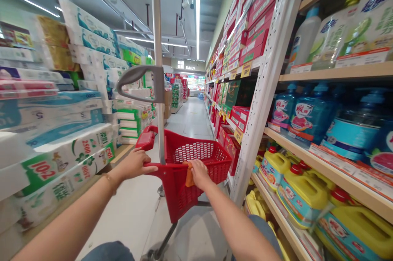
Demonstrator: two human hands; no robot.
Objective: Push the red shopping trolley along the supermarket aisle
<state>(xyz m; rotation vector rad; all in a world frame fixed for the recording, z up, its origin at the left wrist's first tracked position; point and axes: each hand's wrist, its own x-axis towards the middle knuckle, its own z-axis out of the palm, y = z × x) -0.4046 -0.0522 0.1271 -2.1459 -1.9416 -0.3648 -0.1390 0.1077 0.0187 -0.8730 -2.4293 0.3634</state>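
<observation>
My left hand (133, 165) grips the red plastic handle (144, 140) of a shopping trolley, its fingers wrapped around the near corner. My right hand (199, 174) closes on the near rim of the red mesh basket (196, 158). An orange soft-looking item (189, 177) hangs over the rim beside that hand, and I cannot tell what it is. Rising from the basket is a metal pole (157, 28) with a grey loop handle (139, 83). The trolley's lower frame and wheels are mostly out of view below the basket.
Shelves on the right hold yellow jugs (302, 191) and blue bottles (310, 115) with price strips along their edges. Stacked tissue packs (61, 158) line the left side. A tiled aisle (190, 118) runs forward between them to more displays.
</observation>
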